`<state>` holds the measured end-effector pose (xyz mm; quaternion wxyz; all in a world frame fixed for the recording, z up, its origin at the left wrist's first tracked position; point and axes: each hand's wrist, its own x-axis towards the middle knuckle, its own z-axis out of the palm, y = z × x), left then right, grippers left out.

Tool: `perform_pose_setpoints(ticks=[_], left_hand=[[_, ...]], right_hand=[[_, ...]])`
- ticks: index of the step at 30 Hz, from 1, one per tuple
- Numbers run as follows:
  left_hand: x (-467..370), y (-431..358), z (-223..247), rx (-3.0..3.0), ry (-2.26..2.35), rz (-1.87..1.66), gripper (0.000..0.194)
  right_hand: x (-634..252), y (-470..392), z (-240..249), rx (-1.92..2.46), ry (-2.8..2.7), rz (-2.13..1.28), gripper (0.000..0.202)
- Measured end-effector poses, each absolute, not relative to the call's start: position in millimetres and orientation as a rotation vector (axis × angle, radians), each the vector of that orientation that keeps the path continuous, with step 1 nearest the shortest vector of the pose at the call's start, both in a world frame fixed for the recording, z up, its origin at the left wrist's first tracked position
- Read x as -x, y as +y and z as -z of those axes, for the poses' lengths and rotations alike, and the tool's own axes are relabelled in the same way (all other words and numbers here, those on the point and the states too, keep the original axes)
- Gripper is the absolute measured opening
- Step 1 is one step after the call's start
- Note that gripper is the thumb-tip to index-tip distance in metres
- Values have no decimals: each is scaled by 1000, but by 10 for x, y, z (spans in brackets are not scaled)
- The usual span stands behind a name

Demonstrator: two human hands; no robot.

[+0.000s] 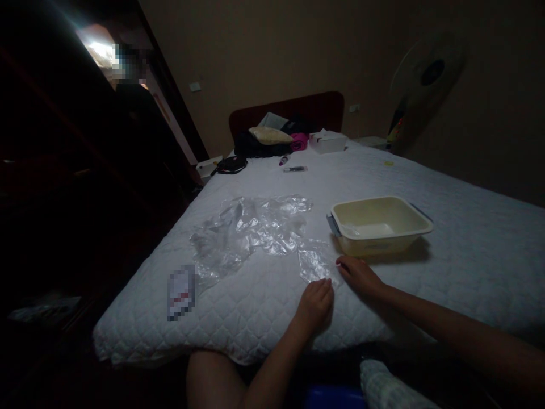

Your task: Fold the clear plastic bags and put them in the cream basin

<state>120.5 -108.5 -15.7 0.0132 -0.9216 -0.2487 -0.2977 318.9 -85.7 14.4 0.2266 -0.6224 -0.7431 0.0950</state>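
Near the front edge of a white quilted bed (264,307), my left hand (315,304) has its fingers bent together at the lower edge of a small clear plastic bag (315,262). My right hand (360,275) is at the bag's right side, fingers closed, with the fingertips by its edge. Whether either hand pinches the plastic is hard to make out. A larger crumpled clear plastic sheet (264,227) lies to the left of the small bag. Just beyond my right hand stands a cream plastic basin (374,245) with grey handles.
A blurred-out packet (181,292) lies at the bed's left front. Farther back are a black pouch (232,165), a pen-like item (295,168), a white box (327,142) and piled clothes. A fan (432,72) stands at right; a person (142,119) stands at left.
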Motion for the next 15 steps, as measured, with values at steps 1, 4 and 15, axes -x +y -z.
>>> perform_pose_setpoints(ticks=[1, 4, 15], left_hand=[[-1205, -1089, 143, 2881, -785, 911, 32], [-1210, -1094, 120, 2884, -814, 884, 29], [-1118, -1136, 247, 2745, -1213, 1396, 27]], right_hand=[[-3191, -853, -146, 1719, -2057, -257, 18], [-3175, -828, -163, 1728, -2079, -263, 18], [-3232, -781, -167, 1731, -1799, -409, 22]])
